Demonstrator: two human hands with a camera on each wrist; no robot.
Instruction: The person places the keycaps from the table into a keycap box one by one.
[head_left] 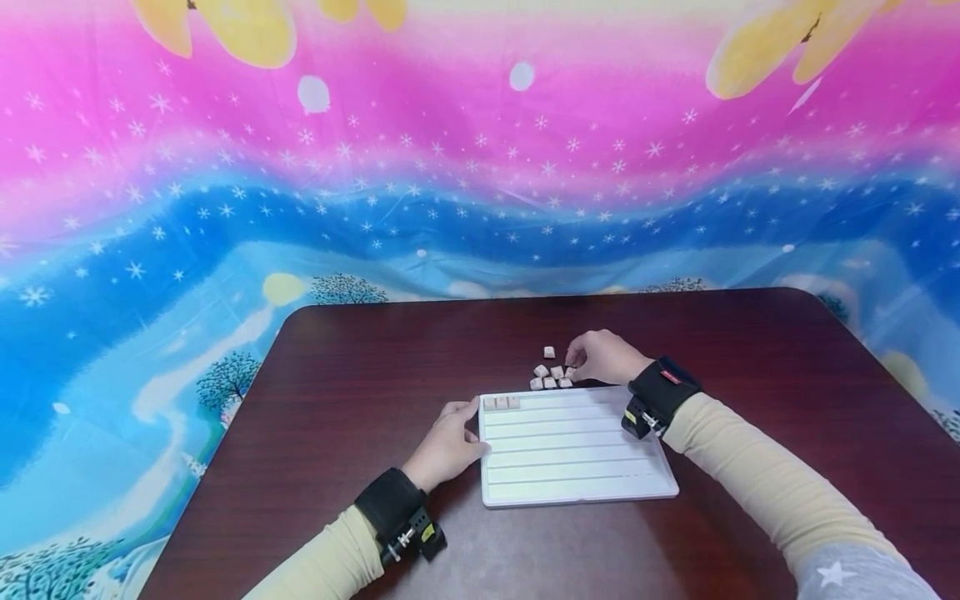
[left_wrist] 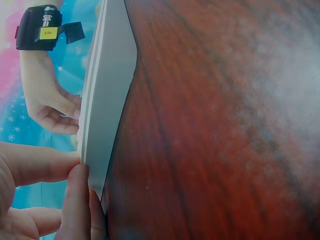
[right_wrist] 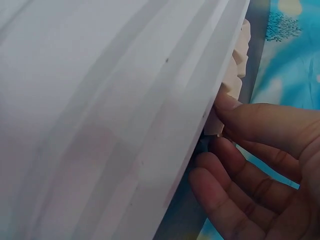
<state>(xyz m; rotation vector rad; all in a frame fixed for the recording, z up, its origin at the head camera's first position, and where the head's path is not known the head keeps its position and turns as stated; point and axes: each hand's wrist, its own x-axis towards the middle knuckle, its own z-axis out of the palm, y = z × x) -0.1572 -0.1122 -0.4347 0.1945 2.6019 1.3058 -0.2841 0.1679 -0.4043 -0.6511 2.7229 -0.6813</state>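
Note:
A white ridged tray point(head_left: 577, 454) lies on the table, with three cream keycaps point(head_left: 501, 403) side by side in its top row at the left end. My left hand point(head_left: 448, 442) grips the tray's left edge, thumb and fingertips against the rim point(left_wrist: 92, 115). Beyond the far edge sits a loose group of several keycaps point(head_left: 550, 383), and one keycap point(head_left: 549, 352) stands a little apart behind them. Over the right side of that group, my right hand point(head_left: 609, 358) pinches a keycap point(right_wrist: 214, 124) between thumb and fingers, partly hidden by them.
The dark wooden table point(head_left: 360, 367) has rounded far corners. A colourful printed cloth point(head_left: 450, 167) hangs right behind it. Each wrist wears a black strap with a small camera; the right one point(head_left: 660, 396) overlaps the tray's right side in the head view.

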